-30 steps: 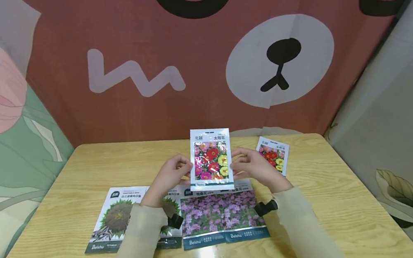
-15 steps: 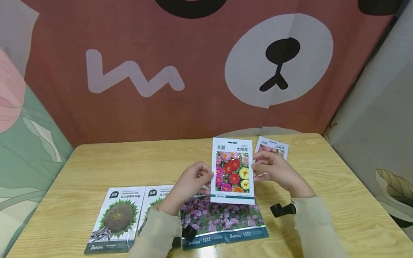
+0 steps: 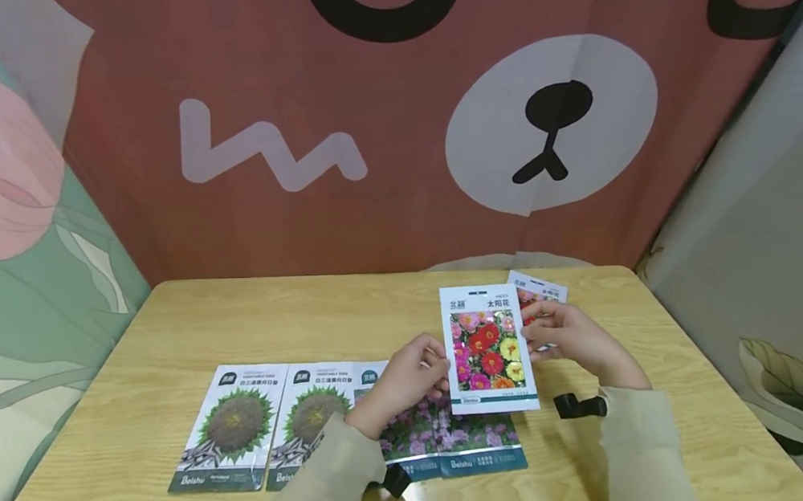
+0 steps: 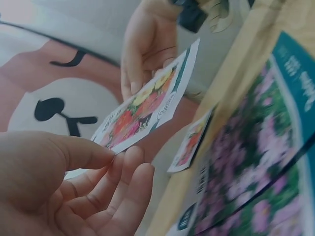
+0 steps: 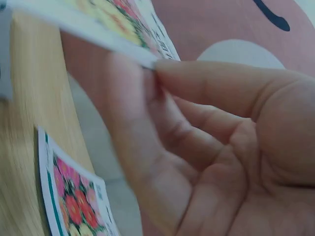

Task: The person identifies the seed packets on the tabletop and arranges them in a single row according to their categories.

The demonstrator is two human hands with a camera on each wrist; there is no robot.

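Note:
A white seed packet (image 3: 488, 348) with red, pink and yellow flowers is held up above the table, its front facing the head camera. My left hand (image 3: 412, 380) pinches its left edge between thumb and fingertips, as the left wrist view shows. On the opposite edge, my right hand (image 3: 578, 338) pinches it between thumb and index finger (image 5: 129, 93). Below and partly behind the held packet lie two purple-flower seed packets (image 3: 481, 444), side by side. A second packet with the red and yellow flowers (image 5: 76, 201) lies on the table, partly hidden behind my right hand in the head view.
Two sunflower seed packets (image 3: 226, 429) lie side by side at the left, in line with the purple ones. The wooden table (image 3: 128, 422) ends at a wall hanging with a bear face (image 3: 556, 123). Each wrist carries a black camera strap.
Both hands have carried the held packet right and downward, toward the matching packet on the table. It now stands straighter than half a second ago. More of the sunflower packets shows.

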